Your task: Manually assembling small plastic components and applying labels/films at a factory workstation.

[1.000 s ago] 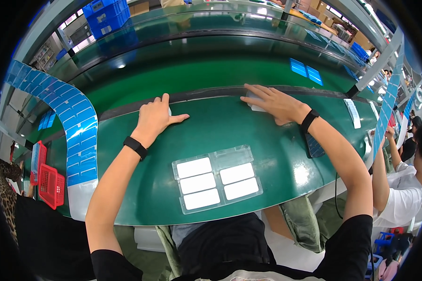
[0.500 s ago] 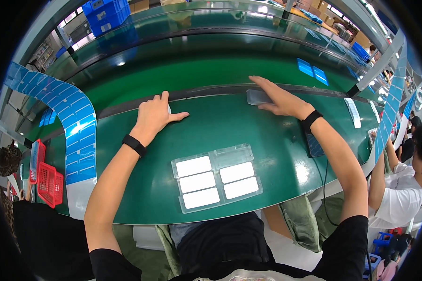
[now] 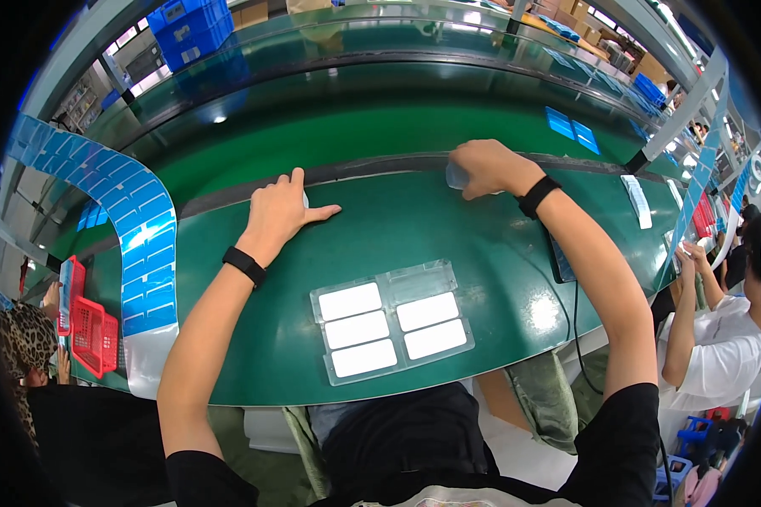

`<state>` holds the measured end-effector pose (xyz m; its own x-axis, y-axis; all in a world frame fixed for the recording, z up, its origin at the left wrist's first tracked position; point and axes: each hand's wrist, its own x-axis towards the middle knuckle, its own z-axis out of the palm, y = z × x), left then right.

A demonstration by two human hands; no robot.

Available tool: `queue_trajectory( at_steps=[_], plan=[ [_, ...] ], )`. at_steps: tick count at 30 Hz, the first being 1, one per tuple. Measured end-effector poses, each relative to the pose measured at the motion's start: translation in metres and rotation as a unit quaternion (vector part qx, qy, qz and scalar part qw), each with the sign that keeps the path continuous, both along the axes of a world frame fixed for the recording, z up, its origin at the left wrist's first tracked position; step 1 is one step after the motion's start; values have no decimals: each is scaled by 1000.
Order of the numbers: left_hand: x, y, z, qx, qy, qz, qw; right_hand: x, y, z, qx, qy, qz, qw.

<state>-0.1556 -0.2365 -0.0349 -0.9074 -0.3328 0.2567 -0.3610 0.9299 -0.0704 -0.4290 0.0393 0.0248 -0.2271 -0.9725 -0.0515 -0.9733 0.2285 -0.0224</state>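
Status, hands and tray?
Right hand at clear piece, grip unclear. Left hand at table's far edge. Tray: five white rectangles, top-right slot bare. Nothing covers it.

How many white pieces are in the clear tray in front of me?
5 white pieces: three in the clear tray's left column, two in its right. Any underneath would be hidden.

The tabletop [image 3: 414, 226] is green, the cards [image 3: 356, 328] white, the strip [image 3: 149, 269] blue, the basket [image 3: 95, 336] red.

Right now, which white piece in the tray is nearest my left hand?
The left column's top white piece; the other four lie farther from your left hand.
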Motion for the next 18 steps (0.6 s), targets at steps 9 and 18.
queue_trajectory(
  at_steps=[9,18],
  plan=[
    [3,-3,-6,-14,23,1,1000,-11,-10,7,-178,-240,-80,951],
    [1,-3,-7,-36,31,-10,999,-40,22,-31,-246,-465,-64,848]
  ],
)
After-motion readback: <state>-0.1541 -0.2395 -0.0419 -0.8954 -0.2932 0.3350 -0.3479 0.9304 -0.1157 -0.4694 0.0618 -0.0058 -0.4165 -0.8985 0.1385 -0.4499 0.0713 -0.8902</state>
